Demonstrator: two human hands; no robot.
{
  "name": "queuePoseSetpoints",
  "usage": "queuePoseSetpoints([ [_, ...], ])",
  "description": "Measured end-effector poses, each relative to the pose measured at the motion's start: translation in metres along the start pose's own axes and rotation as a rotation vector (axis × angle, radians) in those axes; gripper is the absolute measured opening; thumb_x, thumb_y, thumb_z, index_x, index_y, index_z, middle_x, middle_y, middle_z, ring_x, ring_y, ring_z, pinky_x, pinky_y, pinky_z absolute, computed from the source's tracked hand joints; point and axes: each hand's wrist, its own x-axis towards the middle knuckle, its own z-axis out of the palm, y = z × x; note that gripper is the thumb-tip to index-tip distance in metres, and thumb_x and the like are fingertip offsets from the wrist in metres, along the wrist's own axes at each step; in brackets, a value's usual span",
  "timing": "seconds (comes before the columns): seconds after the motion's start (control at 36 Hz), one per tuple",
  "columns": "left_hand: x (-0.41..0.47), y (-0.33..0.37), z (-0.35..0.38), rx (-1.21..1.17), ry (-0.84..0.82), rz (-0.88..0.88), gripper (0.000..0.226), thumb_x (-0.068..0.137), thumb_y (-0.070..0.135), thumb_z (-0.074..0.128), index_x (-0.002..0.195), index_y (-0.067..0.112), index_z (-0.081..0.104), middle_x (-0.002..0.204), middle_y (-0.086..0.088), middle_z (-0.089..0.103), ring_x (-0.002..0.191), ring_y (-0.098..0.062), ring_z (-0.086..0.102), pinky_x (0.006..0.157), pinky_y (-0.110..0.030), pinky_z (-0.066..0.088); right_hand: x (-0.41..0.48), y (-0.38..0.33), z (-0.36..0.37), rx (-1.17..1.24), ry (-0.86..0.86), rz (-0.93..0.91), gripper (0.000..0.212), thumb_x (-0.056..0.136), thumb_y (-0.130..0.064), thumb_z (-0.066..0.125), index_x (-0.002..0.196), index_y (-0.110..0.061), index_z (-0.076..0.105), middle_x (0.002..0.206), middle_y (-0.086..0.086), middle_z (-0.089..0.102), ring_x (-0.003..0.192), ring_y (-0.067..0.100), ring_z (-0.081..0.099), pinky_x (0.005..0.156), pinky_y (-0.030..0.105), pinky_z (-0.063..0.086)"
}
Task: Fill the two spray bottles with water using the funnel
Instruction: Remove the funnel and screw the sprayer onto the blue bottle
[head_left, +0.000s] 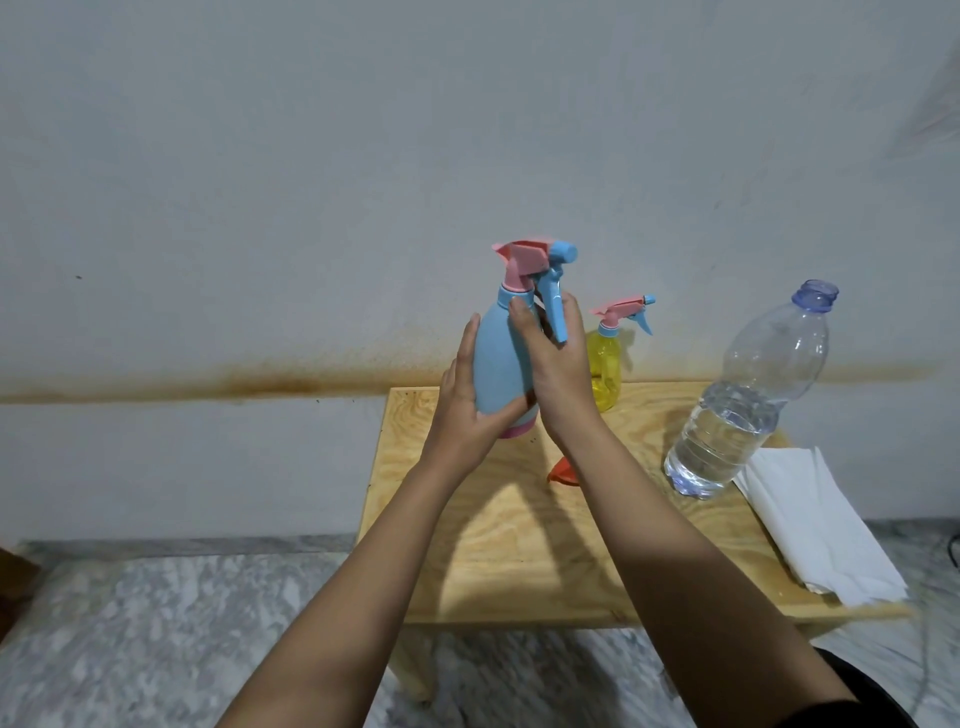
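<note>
Blue bottle (496, 358) in curled fingers (519, 312): left hand (462, 410), right hand (558, 374)

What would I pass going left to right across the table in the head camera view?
blue spray bottle → yellow spray bottle → water bottle → white paper napkins. The orange funnel is left out, since it overlaps the blue bottle's span.

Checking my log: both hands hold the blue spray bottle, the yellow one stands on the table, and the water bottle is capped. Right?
Wrong on the cap: head view shows the water bottle uncapped. Left hand and right hand hold the blue spray bottle.
</note>
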Motion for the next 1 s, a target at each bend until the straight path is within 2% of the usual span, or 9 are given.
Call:
queuePoseSetpoints([
  [0.11,-0.003,0.0,-0.001,-0.026,-0.009,-0.003,0.095,0.07,0.053,0.071,0.143,0.053,0.01,0.14,0.009,0.039,0.122,-0.016,0.048,0.092,-0.048,0.051,-0.002,-0.002,-0.002,-0.039,-0.054,0.013,0.041,0.089,-0.037,0.056,0.124,-0.015,0.052,0.124,0.008,0.059,0.114,0.022,0.057,0.095,0.038,0.047],
  [0.19,-0.004,-0.002,-0.001,-0.03,-0.039,-0.007,0.096,0.069,0.061,0.071,0.144,0.051,0.012,0.141,0.006,0.042,0.125,-0.018,0.048,0.096,-0.049,0.048,-0.001,0.0,-0.007,0.022,-0.033,0.036,0.031,0.086,-0.025,0.062,0.114,-0.015,0.052,0.134,0.012,0.052,0.111,0.021,0.058,0.091,0.029,0.049],
  [0.28,-0.005,0.003,0.0,-0.036,-0.048,-0.005,0.09,0.07,0.058,0.072,0.138,0.059,0.014,0.137,0.02,0.04,0.124,-0.012,0.047,0.098,-0.044,0.049,0.001,0.0,-0.015,0.114,-0.058,0.053,0.029,0.089,-0.015,0.062,0.114,-0.015,0.048,0.12,0.005,0.056,0.088,0.002,0.062,0.071,0.016,0.05],
  [0.36,-0.005,0.006,-0.002,-0.042,-0.07,0.029,0.088,0.073,0.047,0.072,0.135,0.062,0.012,0.133,0.039,0.035,0.125,-0.003,0.045,0.1,-0.039,0.047,0.003,-0.003,-0.015,0.046,-0.082,0.038,0.036,0.089,-0.023,0.062,0.123,-0.018,0.052,0.117,-0.001,0.061,0.1,0.004,0.061,0.082,0.02,0.05],
  [0.44,-0.004,0.006,-0.003,-0.054,-0.084,0.023,0.088,0.073,0.048,0.072,0.136,0.063,0.012,0.141,0.023,0.036,0.126,-0.006,0.045,0.1,-0.043,0.048,0.006,-0.005,-0.017,0.021,-0.078,0.047,0.04,0.08,-0.029,0.066,0.115,-0.016,0.053,0.128,0.007,0.056,0.105,0.013,0.059,0.087,0.023,0.05],
  [0.58,-0.004,0.008,-0.002,-0.055,-0.117,0.017,0.089,0.071,0.05,0.07,0.133,0.067,0.009,0.142,0.021,0.034,0.126,-0.004,0.044,0.101,-0.04,0.047,0.01,-0.01,-0.026,0.02,-0.174,0.05,0.021,0.094,-0.014,0.053,0.115,-0.014,0.054,0.1,-0.01,0.06,0.077,-0.013,0.058,0.068,0.007,0.045],
  [0.75,-0.002,0.006,-0.005,-0.071,-0.176,-0.011,0.091,0.072,0.047,0.071,0.137,0.063,0.009,0.139,0.033,0.029,0.124,-0.001,0.044,0.099,-0.036,0.049,0.014,-0.01,-0.03,0.032,-0.16,0.048,0.03,0.084,-0.019,0.066,0.11,-0.015,0.051,0.104,-0.006,0.056,0.085,-0.001,0.057,0.076,0.012,0.045],
  [0.86,0.002,0.008,-0.006,-0.084,-0.186,-0.025,0.092,0.073,0.047,0.07,0.141,0.057,0.008,0.139,0.031,0.029,0.12,0.004,0.044,0.094,-0.029,0.05,0.018,-0.011,-0.033,-0.017,-0.257,0.079,0.015,0.094,-0.025,0.052,0.105,-0.026,0.062,0.1,-0.013,0.064,0.093,-0.001,0.058,0.083,0.021,0.045],
  [1.0,0.006,0.007,-0.007,-0.078,-0.209,-0.03,0.095,0.073,0.047,0.069,0.144,0.051,0.007,0.135,0.042,0.026,0.121,0.005,0.043,0.094,-0.026,0.049,0.021,-0.009,-0.031,-0.003,-0.153,0.076,0.011,0.093,-0.022,0.055,0.103,-0.018,0.057,0.1,-0.005,0.061,0.092,0.003,0.057,0.083,0.025,0.046],
])
